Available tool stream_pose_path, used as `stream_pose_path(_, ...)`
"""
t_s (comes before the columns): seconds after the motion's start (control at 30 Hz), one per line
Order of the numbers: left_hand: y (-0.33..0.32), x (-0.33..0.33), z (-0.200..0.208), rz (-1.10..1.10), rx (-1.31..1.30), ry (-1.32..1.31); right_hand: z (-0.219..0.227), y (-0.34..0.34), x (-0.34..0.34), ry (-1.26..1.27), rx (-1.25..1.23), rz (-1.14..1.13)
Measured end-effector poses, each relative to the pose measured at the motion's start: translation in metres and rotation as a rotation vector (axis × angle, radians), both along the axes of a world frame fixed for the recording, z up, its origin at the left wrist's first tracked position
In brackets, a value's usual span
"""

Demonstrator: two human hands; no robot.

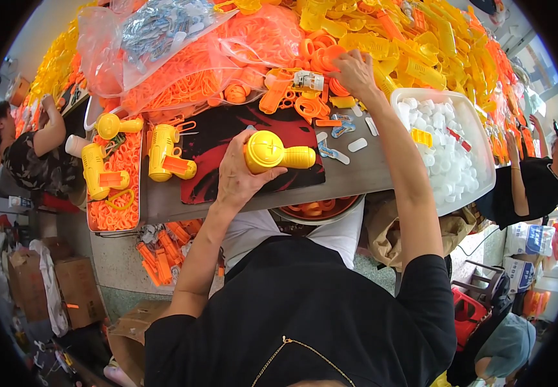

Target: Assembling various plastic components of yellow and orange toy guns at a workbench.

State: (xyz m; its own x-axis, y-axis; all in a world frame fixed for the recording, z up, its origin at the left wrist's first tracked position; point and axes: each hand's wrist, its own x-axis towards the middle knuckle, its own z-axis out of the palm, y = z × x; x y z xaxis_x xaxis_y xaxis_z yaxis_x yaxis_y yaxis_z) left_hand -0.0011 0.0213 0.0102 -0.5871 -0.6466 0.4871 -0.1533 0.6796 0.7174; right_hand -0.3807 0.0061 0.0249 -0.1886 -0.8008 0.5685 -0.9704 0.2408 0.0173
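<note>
My left hand (232, 174) is wrapped round a yellow plastic toy body (264, 152), above the dark red-and-black mat (227, 135). The piece has a round, domed end and a ribbed cylinder that points right. At the pile beyond the mat, my right hand (355, 72) has its fingers curled at the edge of an orange round cap (328, 58); the fingertips are partly hidden. Between the hands lie an orange toy piece with a white motor-like part (308, 80), white oval pieces (357, 145) and small blue-and-white packets (342, 126).
Yellow gun-shaped toys (163, 153) stand left of the mat, beside a tray of orange links (134, 193). A white tub (485, 174) of white caps is at right. Bags of orange parts (188, 84) and yellow shells (420, 45) heap behind. Other people work at both sides.
</note>
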Motion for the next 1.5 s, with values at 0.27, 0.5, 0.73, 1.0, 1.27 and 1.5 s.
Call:
stream_pose_path(0.27,-0.001,0.014,0.013,-0.084,0.126,-0.038,0.012,0.014,0.015,-0.281,0.088,-0.008)
stream_pose_path(0.5,-0.006,-0.005,0.006,-0.075,-0.102,0.057,0.01,0.026,0.011,-0.593,-0.103,0.019)
stream_pose_path(0.73,-0.003,-0.003,0.01,-0.136,-0.001,0.034,0.065,0.09,0.165,-1.586,0.299,0.603)
stream_pose_path(1.0,-0.006,-0.01,0.005,-0.144,-0.032,0.041,0.028,0.099,0.207,-0.757,0.052,0.375)
stream_pose_path(1.27,-0.021,-0.012,-0.003,-0.284,-0.111,0.099,0.045,0.111,0.205,-1.065,0.199,0.473)
stream_pose_path(1.5,-0.024,-0.009,-0.004,-0.284,-0.107,0.062,0.047,0.112,0.206,-0.79,0.294,0.479)
